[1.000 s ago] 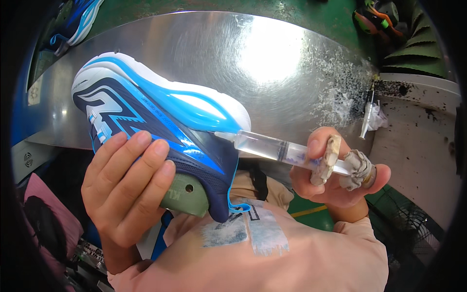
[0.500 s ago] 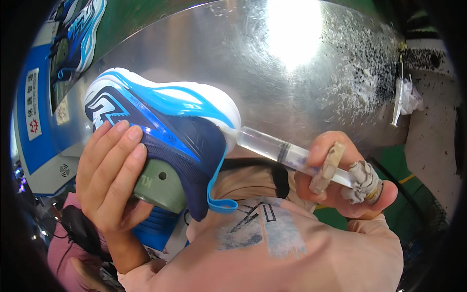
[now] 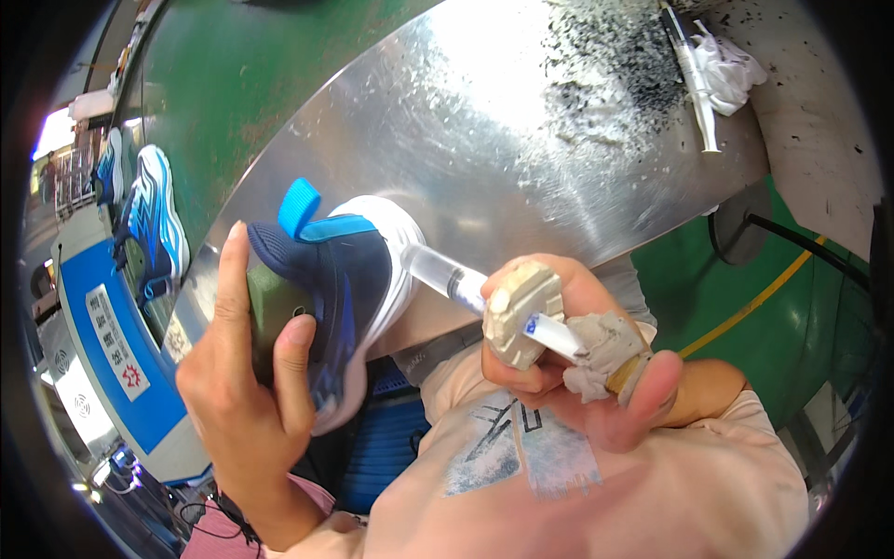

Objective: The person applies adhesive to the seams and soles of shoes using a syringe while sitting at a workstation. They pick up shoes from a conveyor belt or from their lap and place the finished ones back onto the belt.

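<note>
My left hand (image 3: 244, 401) grips a dark navy sneaker (image 3: 349, 265) with a white sole and a light blue pull loop at the heel. A green shoe last (image 3: 267, 307) fills the shoe, and my thumb and index finger lie along it. My right hand (image 3: 610, 415) is closed around a clear syringe (image 3: 440, 275). Its flange is wrapped in a pale, crusted lump (image 3: 523, 312) and its plunger end in greyish wrapping (image 3: 601, 349). The syringe tip meets the white sole edge near the heel; the exact contact point is too small to make out.
Before me lies a metal tabletop (image 3: 400, 112), spotted with black and white residue at the far right. A second syringe (image 3: 691, 84) rests there beside a crumpled white cloth (image 3: 731, 74). To the left, more blue sneakers (image 3: 156, 219) stand near a blue-and-white machine panel (image 3: 116, 326).
My left hand has turned the sneaker so its heel loop now points up and away. The syringe in my right hand has shifted left, its tip still at the sole edge. The head view has swung.
</note>
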Motion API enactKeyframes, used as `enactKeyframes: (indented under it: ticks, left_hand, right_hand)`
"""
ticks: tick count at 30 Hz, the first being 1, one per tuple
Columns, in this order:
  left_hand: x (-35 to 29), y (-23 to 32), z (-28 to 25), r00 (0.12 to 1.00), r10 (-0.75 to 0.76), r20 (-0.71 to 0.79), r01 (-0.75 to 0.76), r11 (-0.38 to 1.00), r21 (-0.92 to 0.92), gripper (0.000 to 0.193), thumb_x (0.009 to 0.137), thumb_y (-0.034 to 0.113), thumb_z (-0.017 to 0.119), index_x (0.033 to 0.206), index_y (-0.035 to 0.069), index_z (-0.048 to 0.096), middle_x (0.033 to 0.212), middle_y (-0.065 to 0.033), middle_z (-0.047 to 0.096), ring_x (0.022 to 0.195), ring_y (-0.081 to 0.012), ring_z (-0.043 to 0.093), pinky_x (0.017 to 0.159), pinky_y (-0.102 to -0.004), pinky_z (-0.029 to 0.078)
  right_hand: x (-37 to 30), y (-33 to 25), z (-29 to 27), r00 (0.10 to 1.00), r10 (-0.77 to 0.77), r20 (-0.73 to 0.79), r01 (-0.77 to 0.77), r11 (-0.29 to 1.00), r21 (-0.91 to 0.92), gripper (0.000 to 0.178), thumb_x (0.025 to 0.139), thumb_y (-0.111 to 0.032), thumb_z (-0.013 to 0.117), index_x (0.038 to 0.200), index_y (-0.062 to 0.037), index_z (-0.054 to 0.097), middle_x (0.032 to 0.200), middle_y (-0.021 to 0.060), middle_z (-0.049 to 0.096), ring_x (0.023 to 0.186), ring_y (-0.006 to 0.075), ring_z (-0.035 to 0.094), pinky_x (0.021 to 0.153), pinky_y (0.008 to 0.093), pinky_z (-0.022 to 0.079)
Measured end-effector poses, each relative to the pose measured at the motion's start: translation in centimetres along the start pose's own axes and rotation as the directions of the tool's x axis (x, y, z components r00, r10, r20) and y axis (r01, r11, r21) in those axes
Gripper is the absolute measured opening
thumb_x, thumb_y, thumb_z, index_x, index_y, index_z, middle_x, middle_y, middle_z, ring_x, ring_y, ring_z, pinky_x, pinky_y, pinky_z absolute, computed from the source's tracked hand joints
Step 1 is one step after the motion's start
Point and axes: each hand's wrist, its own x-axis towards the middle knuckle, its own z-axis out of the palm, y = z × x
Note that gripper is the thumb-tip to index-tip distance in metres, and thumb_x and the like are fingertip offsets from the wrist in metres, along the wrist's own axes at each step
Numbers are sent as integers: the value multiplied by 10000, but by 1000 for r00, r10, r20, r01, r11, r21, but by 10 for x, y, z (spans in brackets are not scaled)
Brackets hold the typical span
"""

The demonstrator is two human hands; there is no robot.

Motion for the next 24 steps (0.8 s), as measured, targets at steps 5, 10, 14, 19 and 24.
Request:
enactKeyframes:
  ticks: [5, 10, 14, 19, 24]
  left_hand:
    - [4, 21, 5, 981, -160, -107, 158, 987, -30, 452, 809, 100, 557, 1225, -45, 458, 654, -228, 561, 514, -330, 555, 484, -353, 417]
    - [8, 31, 2, 939, -314, -140, 324, 944, 55, 367, 860, 172, 515, 1181, -5, 512, 738, -216, 591, 590, -316, 535, 587, -364, 416]
    - [15, 25, 0, 947, -281, -156, 286, 958, 15, 351, 851, 191, 513, 1092, -64, 540, 634, -269, 547, 585, -408, 562, 541, -459, 405]
    - [1, 14, -5, 922, -369, -115, 359, 928, -95, 392, 879, 219, 469, 1160, -50, 506, 884, -272, 599, 825, -377, 591, 732, -373, 443]
    - [-39, -22, 3, 929, 266, -258, -309, 940, -143, 467, 720, 141, 626, 1175, 80, 536, 1170, -187, 524, 1127, -394, 468, 956, -490, 329]
  right_hand:
    - [-9, 1, 16, 997, -46, -60, 43, 998, -47, 1095, 560, -802, 540, 1238, 18, 281, 788, 38, 440, 624, 49, 335, 538, 162, 294]
    - [-21, 17, 31, 994, -94, -52, 93, 996, -16, 1062, 580, -704, 649, 1262, 10, 258, 870, 63, 443, 671, 66, 352, 557, 184, 302]
    - [-26, 43, 23, 949, -228, 216, 259, 958, -124, 961, 676, -529, 693, 1297, 31, 218, 1053, 96, 430, 880, 114, 399, 743, 242, 335]
    - [-30, 48, 32, 940, -314, 136, 325, 943, -68, 660, 778, -503, 578, 1184, -25, 373, 916, 59, 461, 784, 120, 444, 640, 245, 363]
    - [25, 9, 20, 998, -7, -55, 24, 950, 312, 677, 814, -680, 317, 1087, -82, 480, 643, -34, 323, 517, 80, 251, 431, 201, 203]
